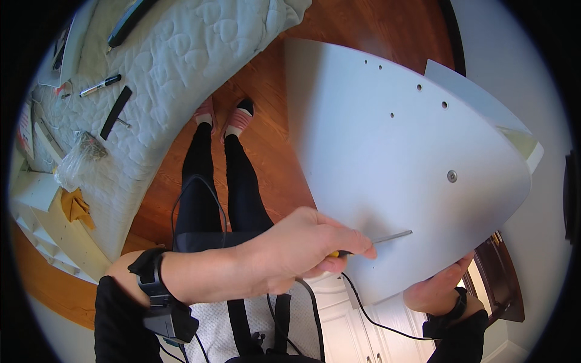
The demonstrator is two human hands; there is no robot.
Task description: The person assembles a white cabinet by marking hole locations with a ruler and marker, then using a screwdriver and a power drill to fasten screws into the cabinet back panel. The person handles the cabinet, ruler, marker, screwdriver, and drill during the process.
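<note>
My left hand (308, 248) is closed around the yellow and black handle of a screwdriver (393, 236). The metal shaft points right across the face of a large white furniture panel (369, 163), and its tip lies below and left of a round metal screw head (452, 176) set in that face. Whether the tip touches the panel I cannot tell. Several small dark holes run along the panel's upper edge. At the lower right edge, my right hand (440, 285) grips the panel, with some of its fingers hidden.
A quilted bed (181, 72) on the left bears a marker pen (100, 85), a black strip (115, 112), a clear plastic bag (82, 160) and a dark tool (130, 24). White furniture parts (66, 233) stand at lower left. A black cable (375, 323) hangs below the panel.
</note>
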